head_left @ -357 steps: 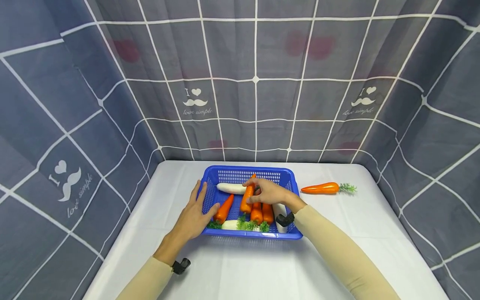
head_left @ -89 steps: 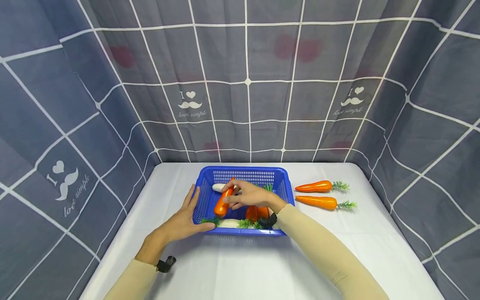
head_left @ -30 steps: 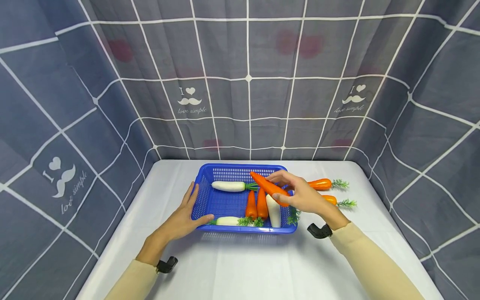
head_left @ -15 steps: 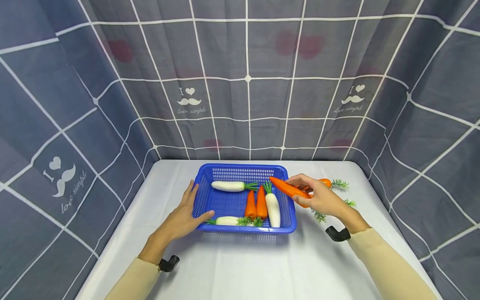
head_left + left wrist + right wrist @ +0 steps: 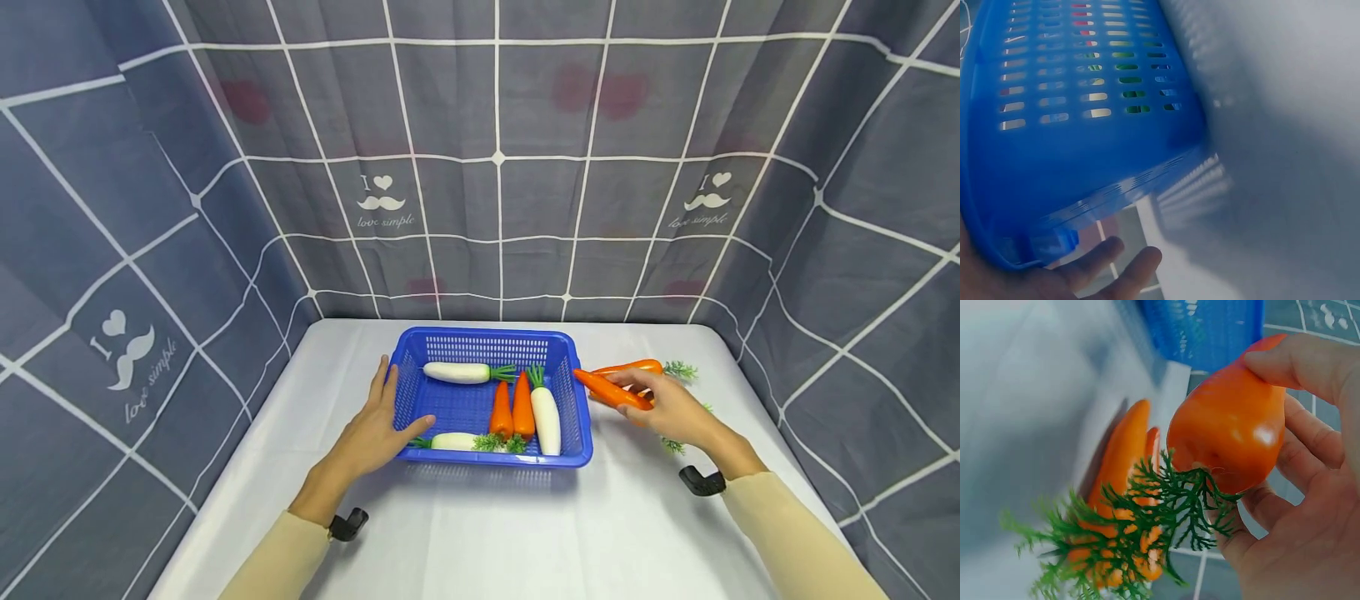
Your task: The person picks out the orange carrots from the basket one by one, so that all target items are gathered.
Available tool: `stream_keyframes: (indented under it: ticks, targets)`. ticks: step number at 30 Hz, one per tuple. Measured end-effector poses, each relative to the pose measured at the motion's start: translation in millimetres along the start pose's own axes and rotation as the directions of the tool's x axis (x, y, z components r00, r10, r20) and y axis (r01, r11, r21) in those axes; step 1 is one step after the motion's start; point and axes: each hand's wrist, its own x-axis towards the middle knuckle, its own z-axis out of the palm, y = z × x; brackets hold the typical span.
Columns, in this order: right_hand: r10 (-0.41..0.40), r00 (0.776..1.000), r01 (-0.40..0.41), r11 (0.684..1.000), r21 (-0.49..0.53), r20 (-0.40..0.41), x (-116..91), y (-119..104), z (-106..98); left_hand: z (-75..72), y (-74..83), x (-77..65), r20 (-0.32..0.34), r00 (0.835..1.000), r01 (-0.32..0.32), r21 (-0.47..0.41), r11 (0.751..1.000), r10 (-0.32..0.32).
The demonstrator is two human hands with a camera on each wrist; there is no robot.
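Note:
My right hand [image 5: 678, 410] grips an orange carrot [image 5: 611, 390] with leafy green tops, thumb and fingers round its thick end. This carrot is over the table, just right of the blue basket [image 5: 583, 433]. In the right wrist view, the held carrot [image 5: 1229, 425] is close up, with the lying carrots [image 5: 1124, 450] beyond and below it. My left hand [image 5: 367, 433] rests at the basket's left rim, fingers extended; the left wrist view shows its fingers [image 5: 1138, 269] beside the basket wall [image 5: 1085, 162]. Inside the basket are two carrots [image 5: 512, 408] and several white radishes [image 5: 546, 421].
On the white table [image 5: 480, 533] right of the basket lie two carrots, one [image 5: 647, 365] near the back and the other mostly hidden by my right hand. Grey checked curtains [image 5: 450, 192] stand behind and at both sides.
Earlier, one carrot lay right of the basket, later two. Over the last second my right hand has carried another carrot out of the basket to the right and lower. My left hand stays at the basket.

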Motion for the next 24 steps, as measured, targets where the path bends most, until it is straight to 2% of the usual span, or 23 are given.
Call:
stream_keyframes:
  ticks: [5, 11, 24]
  targets:
    - [0.021, 1.0, -0.021, 1.0, -0.011, -0.02, -3.3, 16.3, 0.6, 1.7, -0.8, 0.8, -0.008, 1.0, 0.0, 0.007, 1.0, 0.0]
    - [-0.009, 0.999, 0.007, 0.998, -0.063, -0.036, -5.5, 30.4, 4.4, 2.5, -0.4, 1.4, -0.011, 1.0, 0.003, 0.003, 1.0, -0.003]
    - [-0.017, 1.0, 0.013, 0.978, -0.206, -0.017, -5.3, 44.4, 12.9, 3.3, -0.2, 1.9, -0.019, 1.0, 0.01, 0.006, 1.0, -0.009]
